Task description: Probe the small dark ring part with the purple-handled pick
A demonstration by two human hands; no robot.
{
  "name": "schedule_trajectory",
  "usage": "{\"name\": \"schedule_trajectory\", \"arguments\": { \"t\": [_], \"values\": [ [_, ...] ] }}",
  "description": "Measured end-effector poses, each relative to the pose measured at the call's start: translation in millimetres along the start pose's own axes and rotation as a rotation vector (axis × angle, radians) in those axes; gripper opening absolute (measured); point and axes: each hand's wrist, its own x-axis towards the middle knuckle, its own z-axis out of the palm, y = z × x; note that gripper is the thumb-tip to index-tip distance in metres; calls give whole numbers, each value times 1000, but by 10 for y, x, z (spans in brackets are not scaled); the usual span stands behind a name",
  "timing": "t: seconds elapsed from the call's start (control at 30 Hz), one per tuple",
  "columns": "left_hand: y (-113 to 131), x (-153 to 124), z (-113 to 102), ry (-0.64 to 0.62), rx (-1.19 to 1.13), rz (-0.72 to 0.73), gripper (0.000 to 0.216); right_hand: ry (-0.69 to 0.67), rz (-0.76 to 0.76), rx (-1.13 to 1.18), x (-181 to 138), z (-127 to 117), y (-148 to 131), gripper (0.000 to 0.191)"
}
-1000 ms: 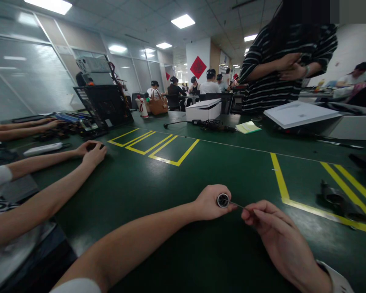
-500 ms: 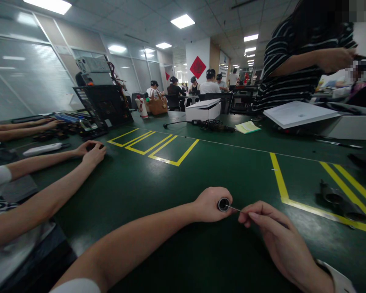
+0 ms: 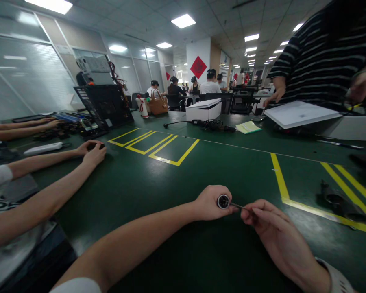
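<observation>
Just above the green table (image 3: 183,183), my left hand (image 3: 209,202) is closed around a dark cylinder with a round, silver-rimmed open end (image 3: 223,201). Most of its body is hidden by my fingers. To the right, my right hand (image 3: 276,234) pinches a thin metal rod (image 3: 238,205) between thumb and fingers. The rod's far end reaches the cylinder's open mouth; how deep it goes I cannot tell. A dark tubular part (image 3: 343,205) with a round opening lies on the table to the right of my hands.
Yellow tape outlines (image 3: 164,160) mark the table. A neighbour's hands (image 3: 93,152) hold a small dark object at left. Further back are a white box (image 3: 203,110), black cables (image 3: 213,125), a notepad (image 3: 248,127) and a white lid (image 3: 301,114). A person in a striped top (image 3: 323,69) stands across the table.
My right hand and the rod have shifted slightly; the rod lies a little differently at the cylinder's mouth. The person in stripes has moved right and lowered their hands.
</observation>
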Motion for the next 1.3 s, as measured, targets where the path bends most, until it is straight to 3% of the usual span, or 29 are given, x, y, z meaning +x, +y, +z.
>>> {"name": "schedule_trajectory", "arguments": {
  "t": [0.17, 0.27, 0.5, 0.73, 0.93, 1.07, 1.17, 1.3],
  "values": [
    [23, -3, -21, -20, -28, -10, 32, 79, -78, 38, 3, -24, -38, 8],
    [43, -9, -53, -31, -25, 1, 33, 126, -50, 157, 73, -85, -85, 8],
    [195, -4, -121, -261, 275, 10, 17, 242, 0, 319, 399, -390, -162, 10],
    [418, -21, 38, -391, 692, 310, 18, 262, -28, 362, 470, -401, -155, 8],
    [556, 11, 121, -418, 792, 369, 18, 245, -65, 366, 511, -449, -164, 7],
    [737, 37, 218, -501, 773, 353, 20, 259, -72, 375, 556, -577, -212, 11],
    [881, 5, 340, -551, 725, 421, 21, 279, -52, 373, 564, -647, -232, 10],
    [994, -80, 459, -537, 743, 538, 19, 270, -17, 325, 541, -634, -242, 32]
  ]
}}
